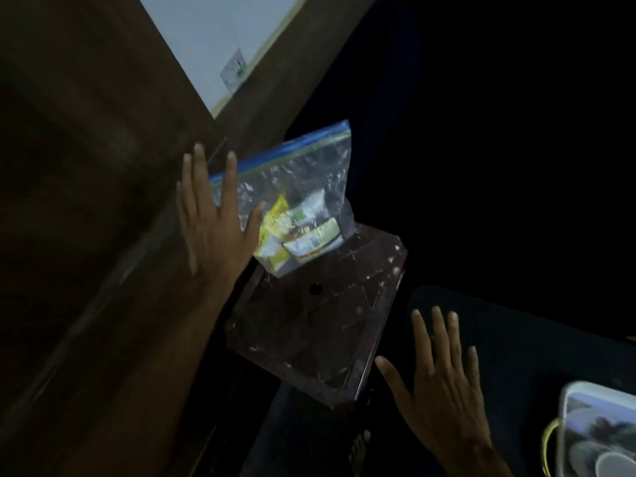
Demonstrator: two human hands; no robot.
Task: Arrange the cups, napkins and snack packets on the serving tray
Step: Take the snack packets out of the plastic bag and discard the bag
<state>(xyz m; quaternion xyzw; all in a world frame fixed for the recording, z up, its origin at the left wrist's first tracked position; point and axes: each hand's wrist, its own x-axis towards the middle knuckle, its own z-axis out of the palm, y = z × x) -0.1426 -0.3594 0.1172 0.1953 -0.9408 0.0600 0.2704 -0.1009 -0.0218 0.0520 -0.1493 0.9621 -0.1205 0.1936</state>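
Observation:
The scene is dim and blurred. A clear zip bag point(303, 187) with a blue seal stands tilted on the far end of a dark reddish-brown stool point(309, 332). Inside it lie snack packets point(296, 232), one yellow, others white and green. My left hand point(213, 228) is spread flat, fingers apart, just left of the bag, its thumb at the bag's side. My right hand point(444, 383) is also spread wide, hovering off the stool's near right corner and holding nothing. A white tray point(564, 407) at the bottom right edge shows a pale cup point(609, 464).
A dark wooden panel point(86, 166) fills the left side, with a pale wall point(213, 39) behind it. The right half is near black, with a dark surface point(516, 339) under the tray. A yellow ring point(547, 438) sits beside the tray.

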